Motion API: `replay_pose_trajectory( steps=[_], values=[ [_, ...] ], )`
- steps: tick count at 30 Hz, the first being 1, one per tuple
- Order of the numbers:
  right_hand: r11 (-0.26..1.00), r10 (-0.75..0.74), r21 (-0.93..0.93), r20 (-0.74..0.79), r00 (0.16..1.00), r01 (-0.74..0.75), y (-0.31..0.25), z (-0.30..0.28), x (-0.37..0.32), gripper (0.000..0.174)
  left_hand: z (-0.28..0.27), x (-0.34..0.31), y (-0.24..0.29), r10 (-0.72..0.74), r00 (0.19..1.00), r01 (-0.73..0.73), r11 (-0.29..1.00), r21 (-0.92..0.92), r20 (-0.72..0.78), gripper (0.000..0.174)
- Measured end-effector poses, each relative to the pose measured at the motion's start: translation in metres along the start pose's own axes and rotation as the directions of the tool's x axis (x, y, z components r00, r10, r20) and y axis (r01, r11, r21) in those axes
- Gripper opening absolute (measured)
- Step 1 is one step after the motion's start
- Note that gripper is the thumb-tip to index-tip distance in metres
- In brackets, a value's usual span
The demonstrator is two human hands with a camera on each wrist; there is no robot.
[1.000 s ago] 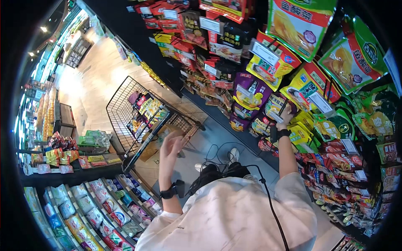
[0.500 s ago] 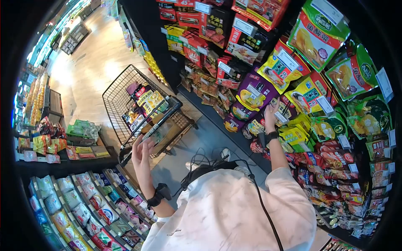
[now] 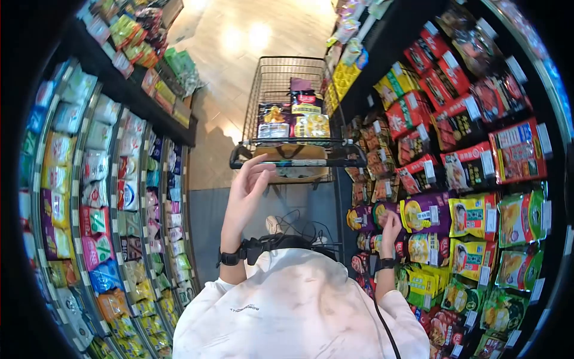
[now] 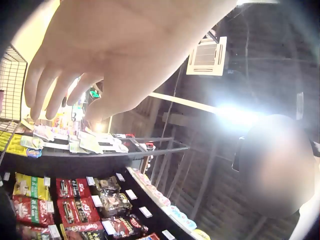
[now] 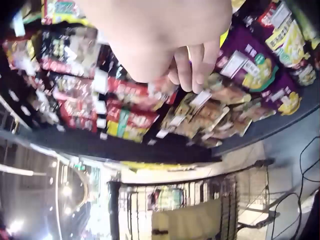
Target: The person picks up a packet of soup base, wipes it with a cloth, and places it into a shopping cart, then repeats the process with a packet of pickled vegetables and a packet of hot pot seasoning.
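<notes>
1. The shopping cart (image 3: 293,58) stands straight ahead of me, its handle (image 3: 335,162) toward me
2. My left hand (image 3: 245,194) is raised on my side of the cart, by the left part of its handle; the fingers are relaxed and slightly bent, well spread from a fist, and hold nothing, though I can't tell if they brush the handle
3. My right hand (image 3: 390,230) is to the right of the cart, fingers loosely curled with nothing seen in them; it is nearest the purple packets (image 3: 427,214), and I can't tell whether it touches one
4. Those purple packets hang right of the cart, with red and black packets (image 3: 457,124) farther up the rack and green packets (image 3: 521,221) farther out
5. Inside the cart, bagged goods (image 3: 311,124) lie near the handle end
6. Left of the cart, soft packs (image 3: 94,164) sit in long rows
</notes>
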State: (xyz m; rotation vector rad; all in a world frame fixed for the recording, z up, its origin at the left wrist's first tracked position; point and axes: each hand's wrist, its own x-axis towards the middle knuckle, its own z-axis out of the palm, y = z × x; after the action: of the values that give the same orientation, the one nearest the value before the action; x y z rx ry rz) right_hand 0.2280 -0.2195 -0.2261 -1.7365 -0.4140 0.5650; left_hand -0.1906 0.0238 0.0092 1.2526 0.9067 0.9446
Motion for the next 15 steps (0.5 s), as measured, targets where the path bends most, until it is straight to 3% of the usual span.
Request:
replay_pose_trajectory(
  steps=[4, 7, 10, 15],
  values=[
    [0.978, -0.208, 0.022, 0.235, 0.950, 0.208, -0.143, 0.089, 0.004, 0.028, -0.035, 0.008, -0.008, -0.020, 1.000, 0.019, 0.998, -0.055, -0.018, 0.040],
    [0.969, -0.243, 0.058, 0.429, 0.870, 0.242, -0.249, 0.156, -0.001, 0.029, -0.055, 0.015, -0.010, -0.016, 0.999, 0.012, 0.994, -0.107, -0.037, 0.040],
    [0.948, -0.285, 0.022, 0.508, 0.813, 0.318, -0.312, 0.202, 0.000, 0.028, -0.066, 0.019, -0.014, -0.042, 0.997, 0.031, 0.988, -0.152, -0.071, 0.039],
    [0.916, -0.398, 0.212, 0.604, 0.691, 0.342, -0.382, 0.306, 0.059, 0.029, -0.080, 0.025, -0.011, -0.054, 0.975, 0.029, 0.992, -0.120, -0.214, 0.039]
  ],
)
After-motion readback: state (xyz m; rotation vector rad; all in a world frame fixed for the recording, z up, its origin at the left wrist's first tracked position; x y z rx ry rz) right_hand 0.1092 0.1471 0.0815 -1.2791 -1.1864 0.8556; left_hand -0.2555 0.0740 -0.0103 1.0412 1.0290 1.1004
